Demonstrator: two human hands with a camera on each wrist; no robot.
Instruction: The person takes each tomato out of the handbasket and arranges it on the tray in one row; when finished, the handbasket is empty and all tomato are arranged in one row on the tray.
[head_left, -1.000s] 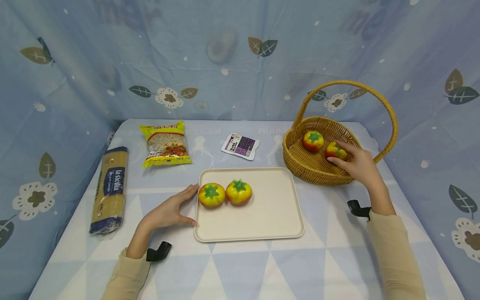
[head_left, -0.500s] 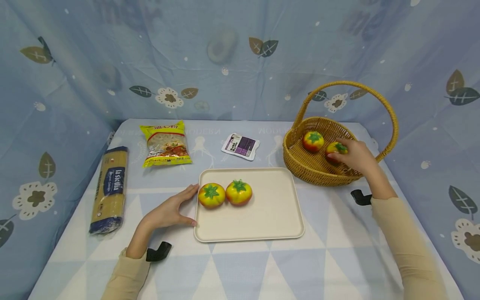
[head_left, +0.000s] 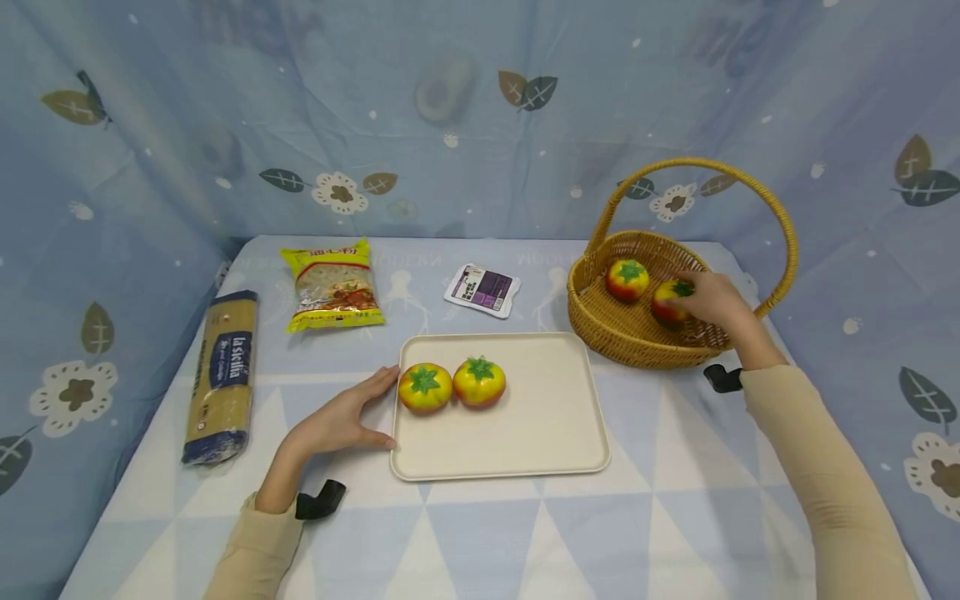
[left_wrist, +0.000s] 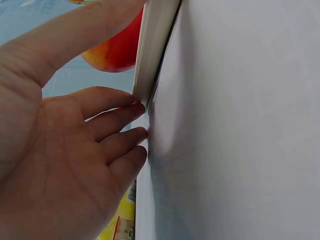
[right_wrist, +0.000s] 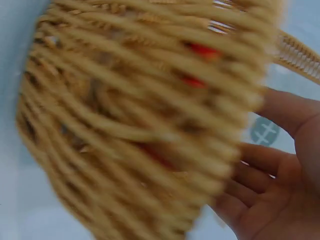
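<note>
My right hand (head_left: 716, 298) reaches over the rim of a wicker basket (head_left: 622, 346), its fingertips right at the side of a red-and-yellow tomato (head_left: 666, 307) with a green top. Most of that tomato shows uncovered. A second tomato (head_left: 627, 281) lies left of it in the basket. In the right wrist view, the woven wall hides the fingertips of the right hand (right_wrist: 280, 175). My left hand (head_left: 337, 423) rests with spread fingers and thumb against the left edge of a cream tray (head_left: 547, 417). Two yellower tomatoes (head_left: 425, 388) sit side by side on that tray.
A yellow noodle packet (head_left: 335, 287) lies at the back left, with a long pasta pack (head_left: 220, 379) beside it at the table's left edge. Behind the tray is a small white-and-purple sachet (head_left: 482, 290). The basket's tall handle (head_left: 780, 225) arches over the right forearm's side.
My right hand has shifted slightly right, its thumb drawing back from the front of the right tomato in the basket. That tomato has tilted a little. The left hand stays at the tray.
</note>
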